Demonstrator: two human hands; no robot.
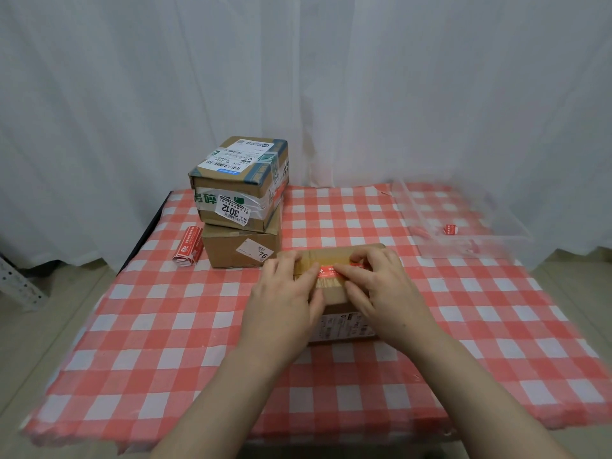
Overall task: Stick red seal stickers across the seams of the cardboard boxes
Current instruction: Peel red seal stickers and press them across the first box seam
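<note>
On the red-and-white checked tablecloth (pixel 165 326), just in front and right of the stacked pair of taped brown cardboard boxes (pixel 238 193), sits your small oblong brown cardboard box (pixel 334 255). Your left hand (pixel 284 293) lies flat on its top, and your right hand (pixel 381 286) presses straight fingers onto the glossy red rectangular seal sticker (pixel 326 271), whose long axis runs left-right; neither hand grips anything.

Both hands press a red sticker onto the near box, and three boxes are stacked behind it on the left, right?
Not three: the head view shows two stacked boxes, a taped box on a plain box. The left hand and right hand do press the red sticker onto the near box.
</note>
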